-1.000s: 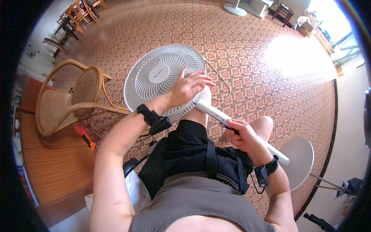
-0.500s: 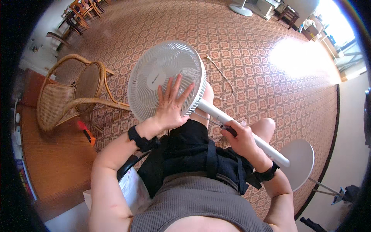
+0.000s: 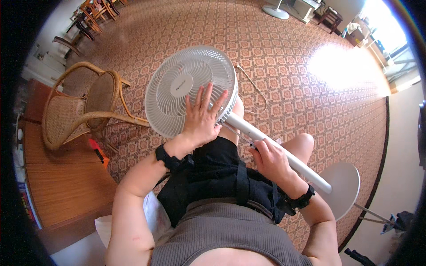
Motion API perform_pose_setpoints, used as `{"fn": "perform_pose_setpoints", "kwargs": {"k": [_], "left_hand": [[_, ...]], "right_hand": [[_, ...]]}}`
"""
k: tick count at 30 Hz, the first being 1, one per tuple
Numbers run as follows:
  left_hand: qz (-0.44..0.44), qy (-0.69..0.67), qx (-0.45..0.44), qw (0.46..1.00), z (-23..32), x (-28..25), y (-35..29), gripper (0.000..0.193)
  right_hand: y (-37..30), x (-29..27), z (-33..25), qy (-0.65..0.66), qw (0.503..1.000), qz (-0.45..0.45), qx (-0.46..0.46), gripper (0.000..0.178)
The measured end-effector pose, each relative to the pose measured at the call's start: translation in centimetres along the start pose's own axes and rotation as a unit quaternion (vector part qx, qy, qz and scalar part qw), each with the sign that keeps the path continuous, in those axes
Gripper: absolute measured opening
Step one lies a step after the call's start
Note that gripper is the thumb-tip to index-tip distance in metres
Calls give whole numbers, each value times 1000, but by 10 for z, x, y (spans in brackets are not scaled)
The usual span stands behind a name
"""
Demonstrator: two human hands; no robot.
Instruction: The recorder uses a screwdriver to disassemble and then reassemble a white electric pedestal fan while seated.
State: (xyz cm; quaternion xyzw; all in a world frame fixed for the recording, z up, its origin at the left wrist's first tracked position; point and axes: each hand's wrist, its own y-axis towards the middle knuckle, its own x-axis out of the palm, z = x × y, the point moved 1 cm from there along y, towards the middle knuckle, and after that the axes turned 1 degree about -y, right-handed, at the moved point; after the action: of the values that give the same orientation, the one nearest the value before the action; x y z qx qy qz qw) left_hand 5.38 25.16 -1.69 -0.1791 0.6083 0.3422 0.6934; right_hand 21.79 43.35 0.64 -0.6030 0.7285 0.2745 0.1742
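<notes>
A white fan [image 3: 166, 104] with a round grille and a long white pole [image 3: 288, 157] lies slantwise over my lap, its head toward the upper left. My left hand [image 3: 200, 119] rests flat on the grille with fingers spread. Below the pole, my right hand [image 3: 271, 163] is closed round a screwdriver [image 3: 238, 135]. Its thin metal shaft points at the rear rim of the fan head. The handle is mostly hidden in my fingers, and the tip's contact point is hard to make out.
A white cord [image 3: 257, 88] with a plug trails on the patterned floor. A white disc [image 3: 341, 186] stands at the right near a metal stand. At the left are a rattan chair [image 3: 66, 111], a wooden desk [image 3: 62, 177] and an orange-black object [image 3: 98, 153].
The fan head has turned and tilted slightly. My left hand has shifted a little to the right with it. My right hand has moved slightly left, still gripping the screwdriver.
</notes>
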Motion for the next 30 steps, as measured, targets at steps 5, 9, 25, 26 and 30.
{"fn": "perform_pose_setpoints", "kwargs": {"k": [5,9,25,26,30], "left_hand": [[-10,6,-5,1000,-1,2,5,109],[-38,15,-13,999,-1,1,6,108],[-19,8,-16,1000,12,0,15,99],[-3,2,-15,1000,12,-1,14,89],[14,5,2,1000,15,-3,13,61]], "right_hand": [[-6,5,8,184,974,-21,128,17],[1,-1,6,425,829,-96,351,20],[6,-1,28,671,583,-206,408,24],[6,-1,20,672,582,-209,407,24],[1,-2,5,420,835,-92,343,23]]}}
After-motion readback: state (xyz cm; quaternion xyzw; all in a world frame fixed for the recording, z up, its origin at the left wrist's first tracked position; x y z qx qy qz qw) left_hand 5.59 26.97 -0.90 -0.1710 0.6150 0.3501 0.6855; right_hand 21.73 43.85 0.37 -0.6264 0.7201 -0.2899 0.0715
